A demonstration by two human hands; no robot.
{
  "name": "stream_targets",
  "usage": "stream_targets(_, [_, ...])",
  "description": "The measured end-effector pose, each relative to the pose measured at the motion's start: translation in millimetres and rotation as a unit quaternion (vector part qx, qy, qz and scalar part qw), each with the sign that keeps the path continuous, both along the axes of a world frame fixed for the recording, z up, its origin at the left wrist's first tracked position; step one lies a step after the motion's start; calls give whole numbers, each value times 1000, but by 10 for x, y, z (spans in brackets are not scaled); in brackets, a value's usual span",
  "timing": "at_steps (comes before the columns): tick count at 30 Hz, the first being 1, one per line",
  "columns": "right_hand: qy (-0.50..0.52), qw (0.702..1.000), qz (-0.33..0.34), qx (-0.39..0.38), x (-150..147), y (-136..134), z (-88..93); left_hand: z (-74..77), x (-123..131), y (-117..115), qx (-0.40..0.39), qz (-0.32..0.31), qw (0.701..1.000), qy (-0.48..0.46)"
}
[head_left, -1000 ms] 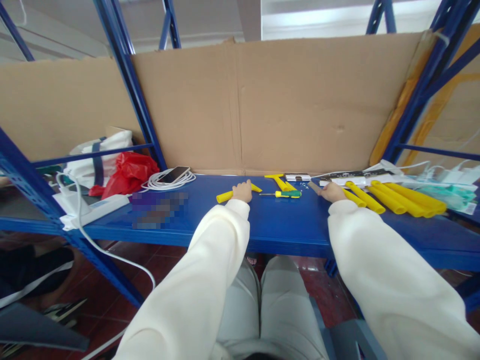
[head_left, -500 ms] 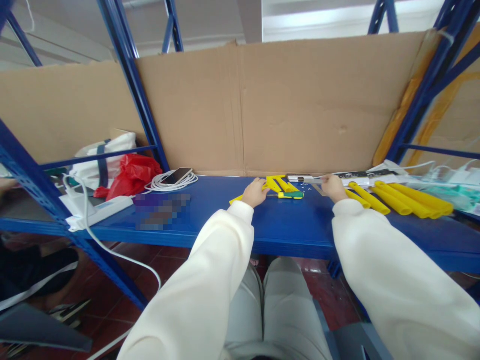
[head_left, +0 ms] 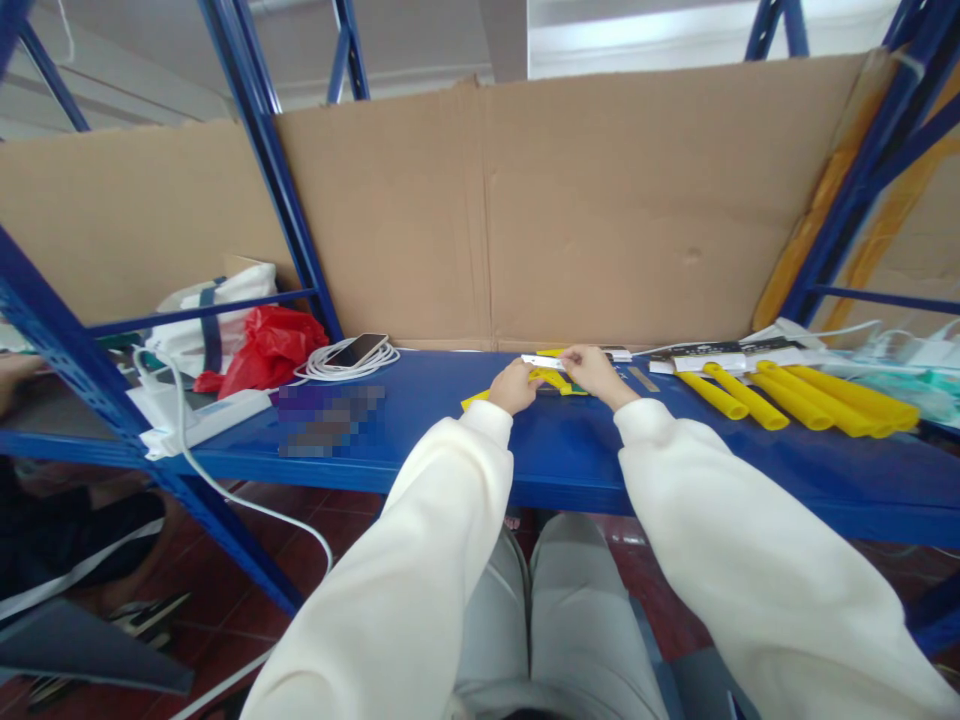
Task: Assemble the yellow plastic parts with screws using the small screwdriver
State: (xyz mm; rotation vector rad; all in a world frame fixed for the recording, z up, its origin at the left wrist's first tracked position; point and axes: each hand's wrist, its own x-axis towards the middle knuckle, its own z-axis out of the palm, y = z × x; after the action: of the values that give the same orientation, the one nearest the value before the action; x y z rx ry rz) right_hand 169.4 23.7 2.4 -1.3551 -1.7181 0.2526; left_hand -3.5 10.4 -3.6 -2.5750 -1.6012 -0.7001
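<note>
Over the blue shelf, a small flat white strip (head_left: 544, 362) spans the gap between my two hands. My left hand (head_left: 513, 387) is closed at its left end, fingers pinched. At the strip's right end, my right hand (head_left: 598, 374) pinches with thumb and fingers. Just below the strip, yellow plastic pieces (head_left: 553, 379) show between the hands; my fingers partly cover them. Most of the green-and-yellow screwdriver (head_left: 574, 391) is hidden behind my right hand. A thin flat greyish strip (head_left: 643, 379) lies right of that hand.
Several yellow tubes (head_left: 806, 397) lie on the right of the blue shelf (head_left: 442, 440), before black-and-white packs (head_left: 709, 356). Leftward are a phone (head_left: 361, 350) on a coiled white cable, a red bag (head_left: 274, 345) and a power strip (head_left: 214, 420). Cardboard (head_left: 600, 200) stands behind.
My right hand has moved left from the greyish strip, leaving it on the shelf, to meet my left hand. The white strip now shows between them, and the screwdriver is mostly covered.
</note>
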Motion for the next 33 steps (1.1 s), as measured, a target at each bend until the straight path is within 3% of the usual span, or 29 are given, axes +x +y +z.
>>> stream_targets(4, [65, 992, 38, -100, -17, -145, -64, 23, -10, -31, -14, 4, 1000, 6])
stream_targets(10, [146, 957, 38, -249, -50, -359, 13, 29, -4, -65, -30, -13, 999, 18])
stream_targets(19, [170, 940, 6, -298, -69, -427, 80, 14, 15, -71, -41, -55, 997, 24])
stream_targets(33, [164, 921, 52, -349, -21, -411, 69, -1, -4, -40, -27, -33, 998, 41])
